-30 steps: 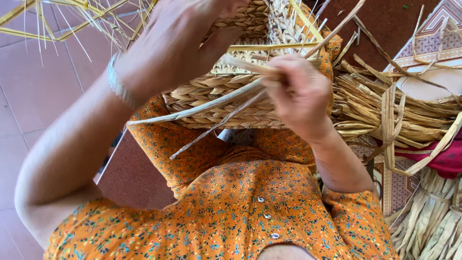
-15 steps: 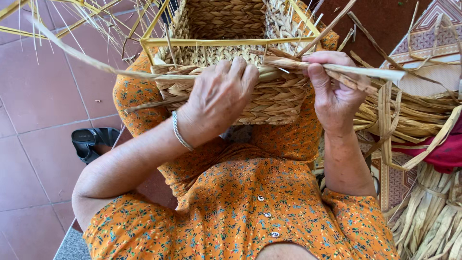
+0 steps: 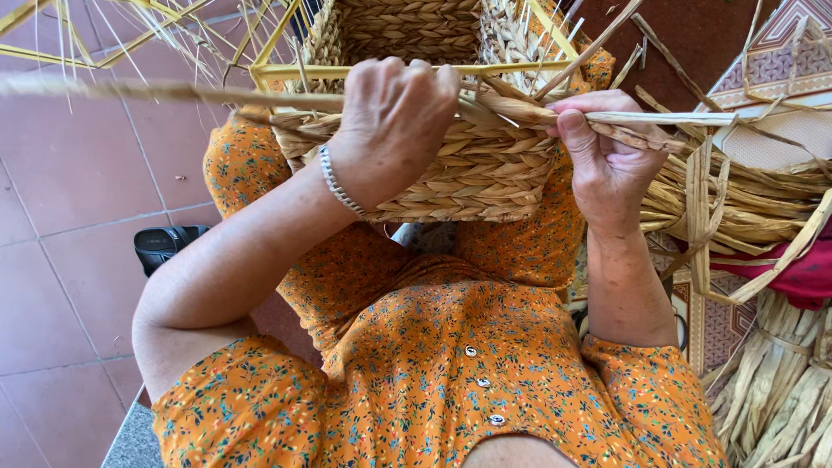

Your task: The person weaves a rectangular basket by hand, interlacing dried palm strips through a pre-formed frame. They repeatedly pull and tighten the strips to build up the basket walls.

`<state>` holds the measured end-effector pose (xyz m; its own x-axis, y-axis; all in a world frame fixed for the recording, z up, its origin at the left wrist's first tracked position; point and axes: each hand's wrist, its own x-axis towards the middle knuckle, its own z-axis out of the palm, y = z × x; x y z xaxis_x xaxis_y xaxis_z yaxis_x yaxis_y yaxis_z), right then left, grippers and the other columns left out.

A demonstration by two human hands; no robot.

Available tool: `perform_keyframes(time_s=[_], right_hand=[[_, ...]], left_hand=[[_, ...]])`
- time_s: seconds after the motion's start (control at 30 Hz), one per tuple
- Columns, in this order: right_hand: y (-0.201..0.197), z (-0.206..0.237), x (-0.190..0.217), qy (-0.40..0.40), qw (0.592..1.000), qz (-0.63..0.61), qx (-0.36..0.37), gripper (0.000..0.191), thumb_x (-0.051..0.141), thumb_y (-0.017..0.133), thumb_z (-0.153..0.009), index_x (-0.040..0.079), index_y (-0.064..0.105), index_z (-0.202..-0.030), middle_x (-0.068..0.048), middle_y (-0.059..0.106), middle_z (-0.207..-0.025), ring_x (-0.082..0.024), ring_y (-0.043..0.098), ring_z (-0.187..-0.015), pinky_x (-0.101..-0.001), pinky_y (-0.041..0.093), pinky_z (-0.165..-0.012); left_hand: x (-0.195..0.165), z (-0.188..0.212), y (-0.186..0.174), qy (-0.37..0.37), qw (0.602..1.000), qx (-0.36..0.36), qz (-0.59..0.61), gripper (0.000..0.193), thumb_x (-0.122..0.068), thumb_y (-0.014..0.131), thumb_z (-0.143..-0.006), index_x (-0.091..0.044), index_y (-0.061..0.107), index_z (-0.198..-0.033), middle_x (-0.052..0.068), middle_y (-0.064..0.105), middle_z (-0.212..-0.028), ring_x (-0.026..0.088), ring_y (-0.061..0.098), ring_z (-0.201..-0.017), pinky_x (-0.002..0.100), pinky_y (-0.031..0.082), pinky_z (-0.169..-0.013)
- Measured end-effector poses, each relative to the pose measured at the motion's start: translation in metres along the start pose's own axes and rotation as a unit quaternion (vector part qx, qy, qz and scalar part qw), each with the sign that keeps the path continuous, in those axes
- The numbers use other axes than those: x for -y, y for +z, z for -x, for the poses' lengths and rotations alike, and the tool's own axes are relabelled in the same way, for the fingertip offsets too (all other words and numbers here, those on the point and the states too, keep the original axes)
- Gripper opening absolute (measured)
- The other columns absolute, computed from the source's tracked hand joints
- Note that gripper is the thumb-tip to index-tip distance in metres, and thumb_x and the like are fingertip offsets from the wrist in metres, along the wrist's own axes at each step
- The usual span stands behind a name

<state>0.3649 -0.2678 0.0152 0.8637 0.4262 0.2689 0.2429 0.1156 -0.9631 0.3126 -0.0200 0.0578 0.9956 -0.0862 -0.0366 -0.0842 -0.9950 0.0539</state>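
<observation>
We sit with a half-made basket (image 3: 451,165) on our lap, up against our orange flowered dress (image 3: 451,373). The lower part of its wall is already woven in thick, bumpy, twisted rows. The top is not done yet: a thin yellow frame (image 3: 364,71) shows bare there, and many stiff stalks (image 3: 130,35) stick out loose at the back.

Our left hand (image 3: 394,121) lies curled over the basket's rim, fingers closed down on the weave and on a long dry strand (image 3: 156,90) that runs off to the left. Our right hand (image 3: 607,156) is closed too, pinching a flat pale strand (image 3: 685,118) between thumb and fingers at the basket's right edge.

The strands look dry, rough and straw-coloured. More of them lie in a bundle (image 3: 754,208) on our right. A black sandal (image 3: 165,244) rests on the red tiled floor (image 3: 78,182).
</observation>
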Motion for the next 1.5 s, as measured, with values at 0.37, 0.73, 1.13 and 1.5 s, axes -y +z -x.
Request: perform_keyframes(time_s=[0.37,0.73,1.13,1.5], right_hand=[[-0.004,0.009,0.005,-0.068,0.995,0.071,0.001,0.014,0.007,0.083,-0.105,0.001,0.071,-0.111,-0.010,0.073,-0.104,-0.013,0.069,-0.092,-0.0222,0.055,-0.080],[-0.002,-0.027,0.001,-0.071,0.997,0.011,0.020,0.014,0.012,0.081,-0.108,0.000,0.073,-0.109,-0.009,0.075,-0.096,-0.011,0.071,-0.072,-0.0224,0.059,-0.061],[0.039,0.017,0.051,-0.255,0.927,0.242,0.135,0.026,0.005,0.087,-0.087,0.003,0.071,-0.106,-0.013,0.071,-0.099,-0.024,0.069,-0.078,-0.0343,0.058,-0.068],[0.044,0.021,0.042,-0.265,0.904,0.274,0.193,0.029,-0.003,0.082,-0.082,0.001,0.072,-0.109,-0.012,0.068,-0.107,-0.029,0.066,-0.089,-0.0386,0.057,-0.077]], left_hand=[[0.017,0.002,0.010,-0.027,0.968,-0.225,-0.111,0.030,-0.004,0.082,-0.090,-0.011,0.057,-0.075,0.006,0.052,-0.084,0.024,0.046,-0.099,0.043,0.035,-0.083],[0.030,0.011,-0.003,0.011,0.986,-0.128,0.103,0.047,-0.024,0.093,-0.079,-0.010,0.055,-0.103,0.008,0.059,-0.095,0.026,0.054,-0.093,0.043,0.040,-0.079],[0.016,-0.046,0.025,0.110,0.993,-0.040,0.022,0.016,-0.020,0.081,-0.085,-0.008,0.072,-0.080,0.009,0.067,-0.067,0.024,0.067,-0.069,0.041,0.049,-0.060],[0.021,-0.059,0.000,0.102,0.966,0.124,0.201,0.020,0.000,0.073,-0.074,-0.012,0.079,-0.089,0.016,0.072,-0.078,0.034,0.071,-0.077,0.044,0.055,-0.070]])
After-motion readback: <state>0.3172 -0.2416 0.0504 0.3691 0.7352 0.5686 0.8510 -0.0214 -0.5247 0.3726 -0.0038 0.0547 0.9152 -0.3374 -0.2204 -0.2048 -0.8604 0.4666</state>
